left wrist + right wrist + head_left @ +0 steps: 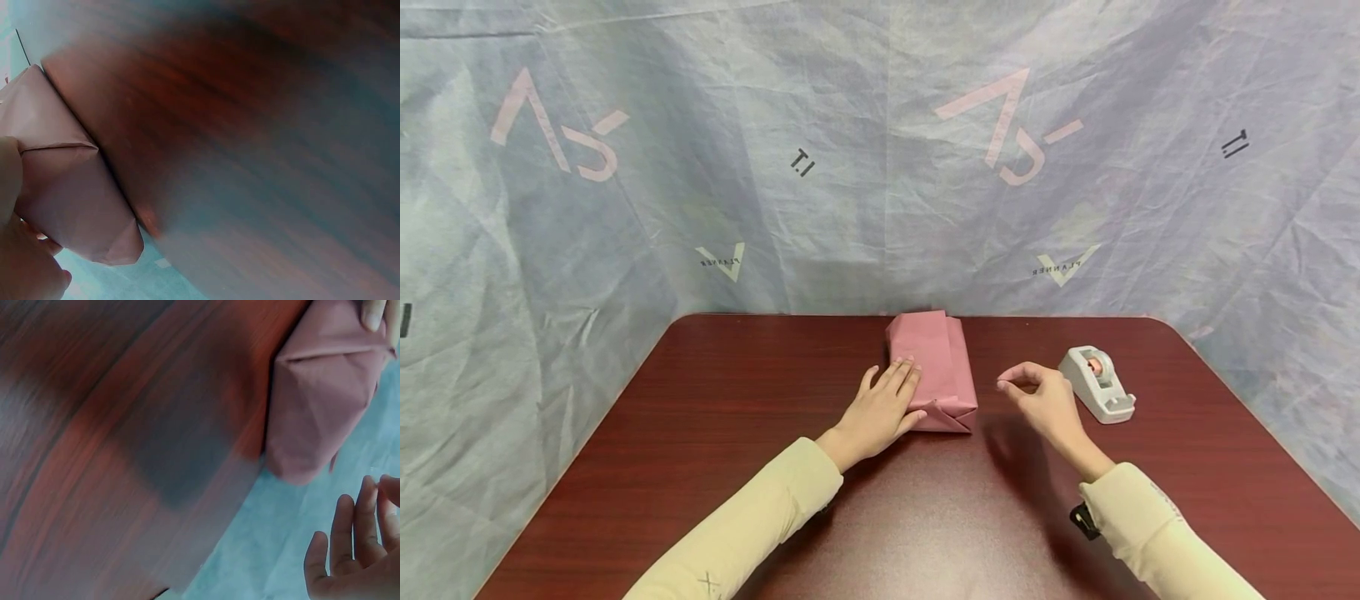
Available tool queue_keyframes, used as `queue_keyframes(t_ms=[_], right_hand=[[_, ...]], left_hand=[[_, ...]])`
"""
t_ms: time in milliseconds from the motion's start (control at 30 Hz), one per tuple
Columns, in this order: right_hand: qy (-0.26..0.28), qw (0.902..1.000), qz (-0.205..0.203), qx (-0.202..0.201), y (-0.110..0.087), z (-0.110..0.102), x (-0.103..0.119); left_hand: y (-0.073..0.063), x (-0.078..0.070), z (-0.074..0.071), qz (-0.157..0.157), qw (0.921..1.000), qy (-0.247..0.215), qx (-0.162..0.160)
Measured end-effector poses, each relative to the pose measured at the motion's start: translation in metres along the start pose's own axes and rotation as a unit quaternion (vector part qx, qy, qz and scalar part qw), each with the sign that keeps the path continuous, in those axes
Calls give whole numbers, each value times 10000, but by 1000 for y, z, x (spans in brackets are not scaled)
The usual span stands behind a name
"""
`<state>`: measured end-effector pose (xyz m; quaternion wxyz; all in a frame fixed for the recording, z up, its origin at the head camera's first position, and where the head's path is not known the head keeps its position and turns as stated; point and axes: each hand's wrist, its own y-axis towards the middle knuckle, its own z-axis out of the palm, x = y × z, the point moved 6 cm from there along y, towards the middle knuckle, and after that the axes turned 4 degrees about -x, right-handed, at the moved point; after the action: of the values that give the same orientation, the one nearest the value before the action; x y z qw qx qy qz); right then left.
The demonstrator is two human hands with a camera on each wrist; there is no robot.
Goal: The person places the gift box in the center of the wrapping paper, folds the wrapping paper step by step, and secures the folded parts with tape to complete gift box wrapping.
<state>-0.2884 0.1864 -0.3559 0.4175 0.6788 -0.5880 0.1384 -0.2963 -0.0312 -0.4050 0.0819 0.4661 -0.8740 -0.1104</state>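
Note:
A parcel wrapped in pink paper [928, 354] lies toward the back of the table, its folded end [325, 400] facing the person. My left hand [880, 415] rests on its left side with the fingers spread over the top and the thumb at the near edge. In the left wrist view, part of that hand [28, 265] shows beside the folded paper. My right hand [1041, 404] is raised to the right of the parcel, thumb and index fingertip pinched together. A faint clear bit, looking like tape [374, 470], shows at those fingertips, and the other fingers are loosely bent.
A white tape dispenser [1099, 385] with a roll in it stands on the table just right of the right hand. The dark red wooden table [737, 375] has grey printed cloth [850, 225] hanging behind it and at both sides.

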Motion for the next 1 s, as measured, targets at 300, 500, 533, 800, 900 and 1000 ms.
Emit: queue_keyframes(t_ms=[300, 500, 533, 800, 900, 1000], right_hand=[[327, 9972, -518, 421, -7, 19, 27], [977, 9904, -768, 611, -12, 34, 37], [1072, 9894, -737, 640, -13, 37, 37], [1535, 9827, -749, 710, -16, 55, 40], [1555, 9829, -760, 629, -16, 58, 40], [1620, 9826, -707, 567, -16, 60, 40]], left_hand=[[1, 1, 1, 2, 10000, 29, -31], [1, 2, 2, -21, 10000, -79, -13], [0, 2, 2, -22, 10000, -86, -8], [1, 1, 2, -13, 9999, -95, -65], [1, 1, 2, 0, 9999, -101, -94], [1, 1, 2, 22, 9999, -99, -138]])
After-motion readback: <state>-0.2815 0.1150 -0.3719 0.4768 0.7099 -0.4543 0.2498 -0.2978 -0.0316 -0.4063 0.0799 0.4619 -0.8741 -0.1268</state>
